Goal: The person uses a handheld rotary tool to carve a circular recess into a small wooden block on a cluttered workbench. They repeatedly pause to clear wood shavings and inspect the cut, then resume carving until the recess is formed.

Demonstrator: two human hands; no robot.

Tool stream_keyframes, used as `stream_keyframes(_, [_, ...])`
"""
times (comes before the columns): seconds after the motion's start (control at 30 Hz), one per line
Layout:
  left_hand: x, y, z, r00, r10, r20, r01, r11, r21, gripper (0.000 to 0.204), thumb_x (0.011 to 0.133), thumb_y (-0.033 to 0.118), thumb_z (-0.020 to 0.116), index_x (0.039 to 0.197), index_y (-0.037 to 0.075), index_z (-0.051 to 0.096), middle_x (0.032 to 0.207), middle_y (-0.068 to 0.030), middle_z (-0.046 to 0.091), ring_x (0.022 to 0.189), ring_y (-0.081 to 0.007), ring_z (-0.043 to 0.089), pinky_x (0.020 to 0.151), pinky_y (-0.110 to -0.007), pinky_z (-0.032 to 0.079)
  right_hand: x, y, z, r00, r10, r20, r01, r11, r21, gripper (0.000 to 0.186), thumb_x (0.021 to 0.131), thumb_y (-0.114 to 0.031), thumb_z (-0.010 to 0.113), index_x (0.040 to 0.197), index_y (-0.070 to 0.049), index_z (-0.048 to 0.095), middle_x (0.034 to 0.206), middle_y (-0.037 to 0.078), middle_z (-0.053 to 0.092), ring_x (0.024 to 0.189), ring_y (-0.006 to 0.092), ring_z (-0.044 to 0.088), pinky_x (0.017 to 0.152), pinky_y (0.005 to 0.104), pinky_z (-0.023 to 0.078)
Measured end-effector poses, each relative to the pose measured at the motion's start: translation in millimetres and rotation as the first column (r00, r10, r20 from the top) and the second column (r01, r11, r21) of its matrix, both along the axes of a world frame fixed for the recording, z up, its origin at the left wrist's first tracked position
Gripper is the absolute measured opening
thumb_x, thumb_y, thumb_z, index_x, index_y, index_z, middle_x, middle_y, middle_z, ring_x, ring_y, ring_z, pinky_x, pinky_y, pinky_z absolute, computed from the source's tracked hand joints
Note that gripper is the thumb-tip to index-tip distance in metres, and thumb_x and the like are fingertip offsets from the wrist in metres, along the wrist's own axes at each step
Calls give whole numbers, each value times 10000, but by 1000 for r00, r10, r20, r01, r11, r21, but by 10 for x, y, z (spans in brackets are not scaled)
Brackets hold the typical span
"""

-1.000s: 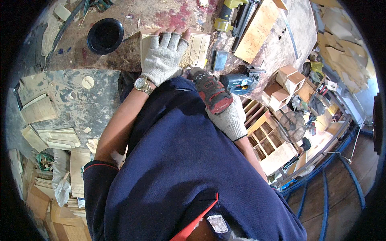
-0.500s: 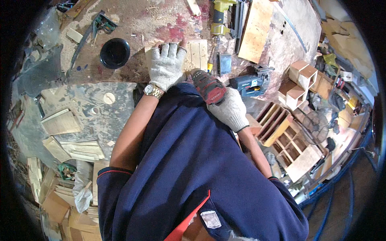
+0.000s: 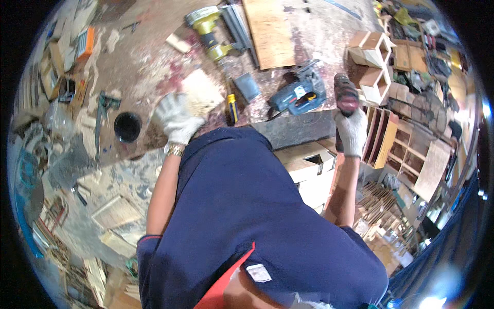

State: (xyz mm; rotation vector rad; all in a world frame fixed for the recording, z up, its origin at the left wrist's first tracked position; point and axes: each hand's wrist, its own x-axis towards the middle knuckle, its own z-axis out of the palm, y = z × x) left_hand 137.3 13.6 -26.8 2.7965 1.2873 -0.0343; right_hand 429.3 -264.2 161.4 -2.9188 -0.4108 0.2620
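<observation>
Left hand: your gloved left hand [image 3: 176, 119] is closed round the lower edge of a small wooden panel [image 3: 201, 91] and has lifted it; a second ago the same hand lay flat, pressing the panel down on the tabletop [image 3: 149, 67].
Right hand: your gloved right hand [image 3: 352, 131] is wrapped tight round the grip of a red and black cordless drill [image 3: 346, 96], which points away from you, out past the right end of the bench. Half a second ago that drill sat close to your left hand, nose toward the panel; now the two hands are well apart.
What changed: pressing and drilling have both let go together. The panel is free in your left hand and tilted, and the drill has swung off to the side, so my reading is that the hole or screw on this piece is finished and you are between pieces.
Where the panel is: up off the sawdust, just right of the black round cup [image 3: 127, 126] and left of the small yellow-handled tool [image 3: 232, 108].
Around it: a blue jigsaw [image 3: 301, 92] lies between your hands, a yellow nail gun [image 3: 208, 28] and a plywood sheet [image 3: 269, 31] lie farther back, and open wooden boxes [image 3: 371, 62] stand near the drill.
</observation>
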Motion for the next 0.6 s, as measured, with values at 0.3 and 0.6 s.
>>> stream_keyframes(0.3, [-371, 259, 27, 517, 791, 328, -572, 604, -555, 1013, 907, 552, 754, 1574, -52, 291, 1362, -295, 491, 1114, -381, 609, 960, -430, 503, 1661, -497, -1576, 980, 73, 186, -35, 979, -203, 398, 731, -382, 737, 964, -60, 750, 915, 231, 741, 895, 414, 723, 805, 481, 556])
stream_keyframes(0.6, [-801, 111, 92, 488, 668, 562, -483, 743, -464, 719, 926, 355, 774, 1463, -9, 464, 1218, -169, 599, 1025, -263, 619, 911, -410, 521, 1591, 1277, -1974, 875, 391, 287, -463, 850, 252, 659, 785, -437, 835, 1290, -61, 643, 1084, 223, 716, 991, 421, 693, 897, 479, 547])
